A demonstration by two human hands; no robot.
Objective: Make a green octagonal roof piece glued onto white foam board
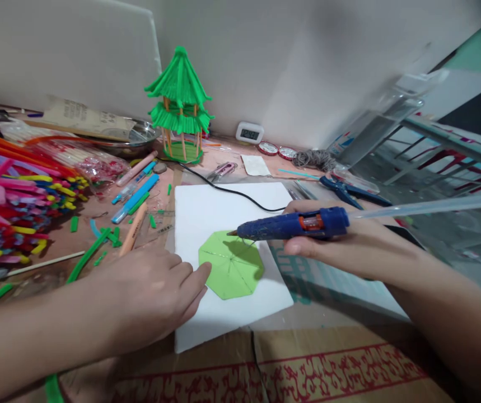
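Note:
A light green paper octagon [232, 264] with fold lines lies on a white foam board [206, 215]. My left hand [150, 291] rests flat on the board, its index fingertip touching the octagon's left edge. My right hand [341, 243] grips a blue hot glue gun [294, 225], held level, with its nozzle at the octagon's upper edge. A clear glue stick [429, 207] sticks out of the gun's back to the right. The gun's black cord [223, 189] runs across the board's top.
A green pagoda model [180, 106] stands at the back by the wall. Piles of coloured straws [13, 207] fill the left side, with pens and green scraps [116, 235] nearby. Blue pliers [351, 192], tape rolls and a small clock [249, 132] lie behind. Cardboard [307, 364] covers the front.

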